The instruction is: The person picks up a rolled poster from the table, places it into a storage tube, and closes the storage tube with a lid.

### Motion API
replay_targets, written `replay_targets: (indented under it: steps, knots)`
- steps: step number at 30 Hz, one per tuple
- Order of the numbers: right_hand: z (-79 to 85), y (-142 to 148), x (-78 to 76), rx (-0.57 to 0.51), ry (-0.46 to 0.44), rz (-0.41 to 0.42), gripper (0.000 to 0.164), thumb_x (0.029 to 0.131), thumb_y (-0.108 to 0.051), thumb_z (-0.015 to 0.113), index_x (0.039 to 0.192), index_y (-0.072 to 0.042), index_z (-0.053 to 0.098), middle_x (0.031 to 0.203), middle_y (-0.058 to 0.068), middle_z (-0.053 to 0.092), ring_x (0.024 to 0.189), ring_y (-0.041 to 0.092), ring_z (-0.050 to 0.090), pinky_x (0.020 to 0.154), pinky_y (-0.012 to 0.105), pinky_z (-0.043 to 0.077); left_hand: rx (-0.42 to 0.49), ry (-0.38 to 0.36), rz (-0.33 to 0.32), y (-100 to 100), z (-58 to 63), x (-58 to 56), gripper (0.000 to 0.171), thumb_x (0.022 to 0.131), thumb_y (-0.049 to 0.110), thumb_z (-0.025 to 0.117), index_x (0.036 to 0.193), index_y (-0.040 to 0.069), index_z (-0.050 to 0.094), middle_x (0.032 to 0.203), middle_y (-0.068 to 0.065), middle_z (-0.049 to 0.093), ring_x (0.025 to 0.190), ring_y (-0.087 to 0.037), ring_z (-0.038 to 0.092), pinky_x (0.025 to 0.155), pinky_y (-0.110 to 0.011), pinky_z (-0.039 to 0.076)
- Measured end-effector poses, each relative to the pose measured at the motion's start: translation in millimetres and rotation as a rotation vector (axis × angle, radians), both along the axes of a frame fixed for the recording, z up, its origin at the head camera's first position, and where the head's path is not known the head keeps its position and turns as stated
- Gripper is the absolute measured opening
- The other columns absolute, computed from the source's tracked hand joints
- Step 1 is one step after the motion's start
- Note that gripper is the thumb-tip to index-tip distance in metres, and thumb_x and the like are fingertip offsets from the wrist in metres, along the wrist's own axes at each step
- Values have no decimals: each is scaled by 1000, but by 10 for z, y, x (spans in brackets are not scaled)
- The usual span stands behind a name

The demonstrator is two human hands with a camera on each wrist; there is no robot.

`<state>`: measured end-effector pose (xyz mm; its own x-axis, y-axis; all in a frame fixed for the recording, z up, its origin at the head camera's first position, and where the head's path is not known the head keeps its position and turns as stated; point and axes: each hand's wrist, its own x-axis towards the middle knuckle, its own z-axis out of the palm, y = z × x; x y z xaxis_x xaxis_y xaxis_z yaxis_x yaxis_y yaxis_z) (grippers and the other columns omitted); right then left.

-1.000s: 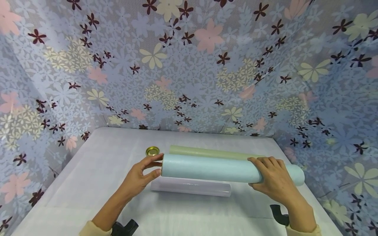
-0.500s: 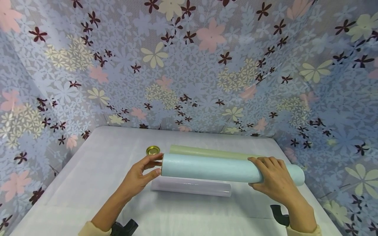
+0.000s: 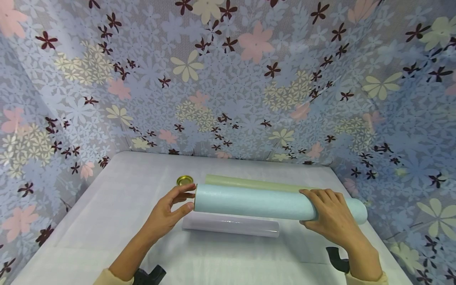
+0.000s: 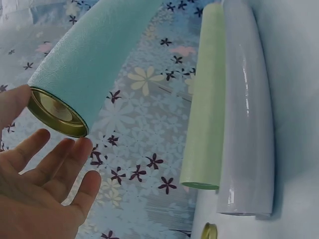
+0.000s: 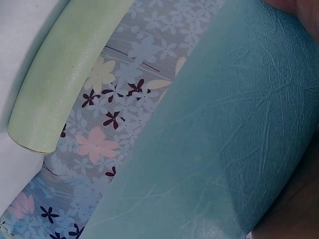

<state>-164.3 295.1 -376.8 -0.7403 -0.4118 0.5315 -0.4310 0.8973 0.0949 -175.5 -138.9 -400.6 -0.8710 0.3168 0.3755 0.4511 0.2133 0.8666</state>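
Observation:
A long light-blue cardboard tube (image 3: 249, 202) is held up sideways over the table. My right hand (image 3: 327, 213) grips it near its right end, fingers over the top and thumb below. At the left end sits a gold metal lid (image 4: 57, 112), flush with the opening. My left hand (image 3: 167, 209) spans that end, with thumb and fingertips at opposite sides of the lid's rim and the palm apart from it. In the right wrist view the tube's blue surface (image 5: 199, 134) fills much of the picture, and only bits of the hand show.
Behind the held tube lies a pale green tube (image 3: 242, 182), partly hidden. A shiny whitish-lilac roll (image 3: 231, 226) lies in front. A loose gold lid (image 3: 184, 180) rests beyond my left fingers. Flowered cloth (image 3: 228, 99) hangs around the white table (image 3: 89, 221).

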Motion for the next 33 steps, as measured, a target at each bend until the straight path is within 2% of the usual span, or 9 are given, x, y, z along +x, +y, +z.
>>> replay_targets:
  steps: [5,10,15,17,19,21,25,33]
  knots:
    - [2,3,25,-10,-11,-4,91,47,-32,90,129,-14,53,111,12,62,101,34,53,85,52,36,-91,145,82,56,49,43,53,90,18,63,139,23,42,139,-3,47,124,-21,51,101,-33,43]
    - [-14,13,84,-11,-14,-9,91,47,-32,90,128,-14,54,109,11,63,99,33,54,84,52,37,-274,329,164,152,81,112,68,84,29,71,143,27,36,143,-1,41,132,-23,41,102,-52,40]
    - [-54,27,150,-2,-34,-29,90,47,-34,90,127,-15,54,107,9,64,98,32,55,85,51,36,-505,631,221,243,106,157,82,74,40,77,143,16,39,145,-8,40,131,-28,40,100,-50,39]
    - [-75,31,177,3,-46,-39,90,47,-35,90,127,-15,54,107,9,64,98,32,55,85,51,36,-592,728,233,272,111,172,84,72,44,78,142,14,40,144,-9,41,131,-28,40,100,-47,38]
    - [-95,34,205,2,-54,-44,90,47,-36,90,127,-15,55,107,8,64,98,31,55,84,51,36,-665,790,235,296,109,189,86,71,47,78,142,15,40,144,-9,41,132,-27,39,103,-46,37]
    - [-114,38,232,0,-61,-45,90,47,-36,90,127,-16,55,107,8,64,98,31,56,84,51,37,-715,821,230,318,99,206,87,71,48,77,142,16,40,144,-9,42,133,-27,38,105,-45,35]
    - [-155,47,289,-3,-67,-49,89,46,-36,90,126,-16,55,108,7,65,98,30,56,82,51,38,-755,842,214,357,64,232,87,68,50,78,141,18,42,141,-8,45,132,-26,41,105,-48,35]
    - [-286,76,408,-9,-113,-53,89,44,-36,91,124,-18,57,106,3,65,96,26,57,80,50,40,-824,781,169,394,-65,293,84,70,51,77,140,20,43,139,-4,48,131,-24,43,104,-49,39]
